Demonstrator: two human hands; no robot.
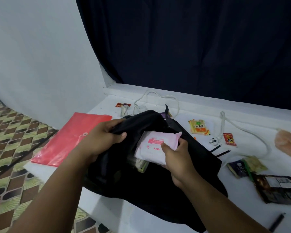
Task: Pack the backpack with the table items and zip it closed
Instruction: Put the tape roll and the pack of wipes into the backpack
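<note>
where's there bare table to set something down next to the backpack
Bare white table shows at the near edge, between the black backpack and the black pen, and far right behind the white cable. Right of the backpack it is crowded with packets and pencils; the red folder covers the left.

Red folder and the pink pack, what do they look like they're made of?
Red folder: probably thin translucent plastic, glossy, with glare streaks and a string-button clasp. Pink pack, held in the right hand: seemingly soft plastic film, matte, wrinkled and puffy, with printed lettering.
</note>
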